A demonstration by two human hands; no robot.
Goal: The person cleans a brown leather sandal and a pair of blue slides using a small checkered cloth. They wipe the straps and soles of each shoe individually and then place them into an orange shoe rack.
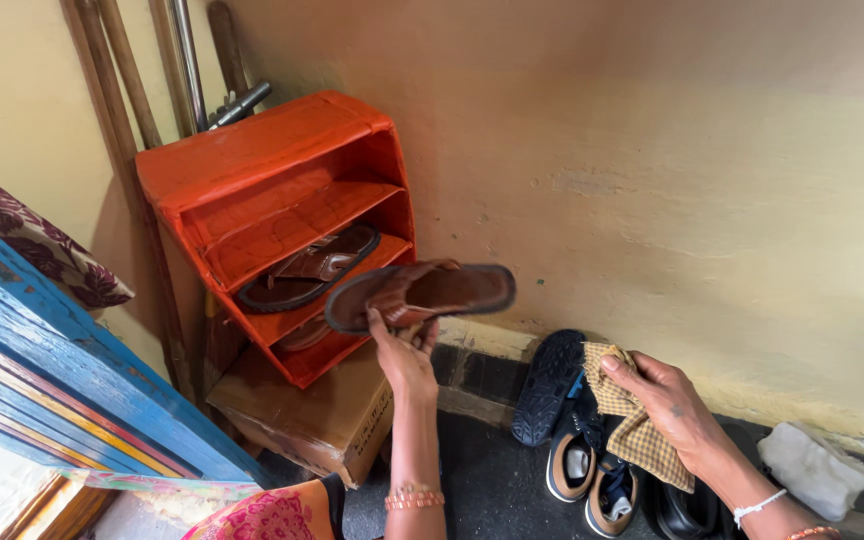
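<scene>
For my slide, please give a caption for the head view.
Left hand lifts brown sandal beside orange rack; right hand holds checked cloth.

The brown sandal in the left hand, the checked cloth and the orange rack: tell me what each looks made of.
Brown sandal in the left hand: probably leather or imitation leather, with a smooth, faintly glossy strap.
Checked cloth in the right hand: woven fabric, likely cotton; it folds limply and looks matte.
Orange rack: possibly painted wood or board; the coat looks uneven and brushed, so the material underneath stays uncertain.
</scene>
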